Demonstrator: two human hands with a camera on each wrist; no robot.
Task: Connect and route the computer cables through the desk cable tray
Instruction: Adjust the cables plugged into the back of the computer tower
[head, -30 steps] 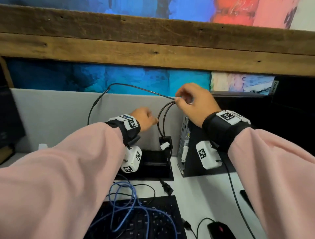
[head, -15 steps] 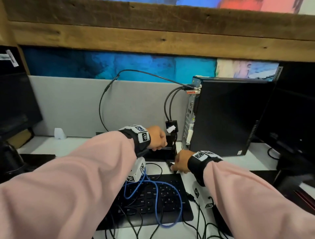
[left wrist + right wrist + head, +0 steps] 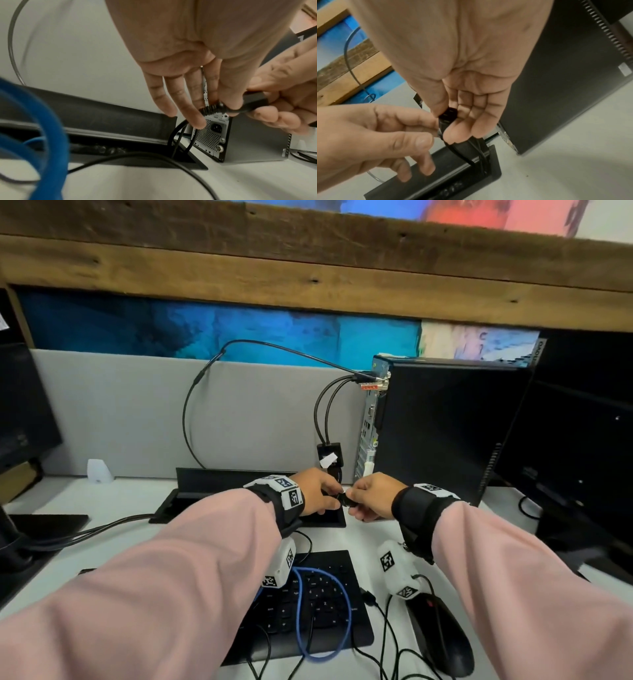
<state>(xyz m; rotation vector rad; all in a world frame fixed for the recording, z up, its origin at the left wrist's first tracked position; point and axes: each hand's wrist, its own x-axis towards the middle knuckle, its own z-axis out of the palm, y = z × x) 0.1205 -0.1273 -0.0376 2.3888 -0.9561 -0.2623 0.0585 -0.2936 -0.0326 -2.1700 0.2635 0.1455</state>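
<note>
A black power cord plug (image 3: pixel 344 500) is held between my two hands just above the open desk cable tray (image 3: pixel 164 510). My right hand (image 3: pixel 354 503) grips the plug body (image 3: pixel 448 112) with thumb and fingers. My left hand (image 3: pixel 332 497) pinches the cord's ribbed strain relief (image 3: pixel 210 108) just behind it. The cord (image 3: pixel 178 135) drops with other black cables into the tray opening (image 3: pixel 181 160). Right behind stands the black computer tower (image 3: pixel 445 433), its empty power socket (image 3: pixel 217 127) facing my hands.
The tray's raised lid (image 3: pixel 236 479) stands at the grey partition. A keyboard (image 3: pixel 325 614) with a blue cable (image 3: pixel 347 607) looped over it, and a mouse (image 3: pixel 442 635), lie near me. Cables arc from the tower's top, with an adapter (image 3: pixel 329 455) hanging. A monitor (image 3: pixel 582 446) stands right.
My right hand left the cables at the tower's top, dropped to the desk by the keyboard, and has come up holding the power plug. My left hand stayed over the tray and now pinches the cord.
</note>
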